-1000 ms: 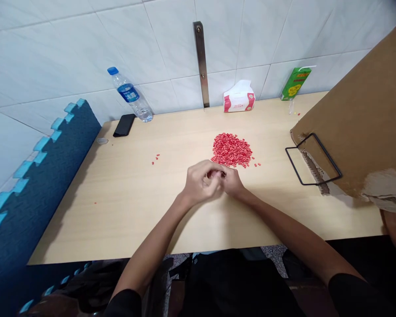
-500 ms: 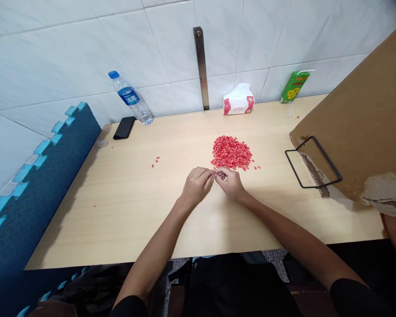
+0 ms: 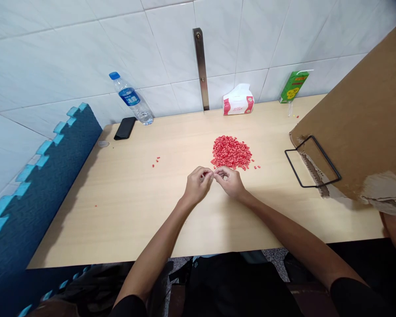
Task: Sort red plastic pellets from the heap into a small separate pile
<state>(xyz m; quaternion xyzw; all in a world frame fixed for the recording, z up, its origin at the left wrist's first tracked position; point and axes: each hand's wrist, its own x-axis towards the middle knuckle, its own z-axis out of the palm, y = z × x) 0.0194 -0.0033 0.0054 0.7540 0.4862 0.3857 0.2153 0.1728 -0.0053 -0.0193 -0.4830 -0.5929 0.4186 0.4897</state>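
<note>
Red pieces (image 3: 231, 152), small and alike, lie in a loose heap on the pale wooden worktop (image 3: 125, 207), just beyond the two hands. The left hand (image 3: 197, 185) and the right hand (image 3: 230, 181) meet fingertip to fingertip in front of the heap, each with its thumb and first fingers pressed together in a pinch. A speck of red shows between the fingers of the left hand; what exactly the right hand pinches is too small to tell.

Work this fine seems best done low over the worktop, close to the heap, so that a dropped piece lands near and does not roll off. A light pinch at the very fingertips looks right: the pieces are tiny and would likely slip or shoot away under a hard squeeze. Keeping the wrists near the surface would steady both hands while they meet.

A few stray red bits (image 3: 156, 160) lie well apart to the left of the heap, and some more sit at the heap's right edge. At the back, against the tiled wall, stand a water bottle (image 3: 131, 98), a dark phone (image 3: 124, 128), a tissue pack (image 3: 238, 102) and a green drink carton (image 3: 294, 86). A cardboard box (image 3: 356, 119) with a black wire handle (image 3: 312, 163) leans in from the right.
</note>
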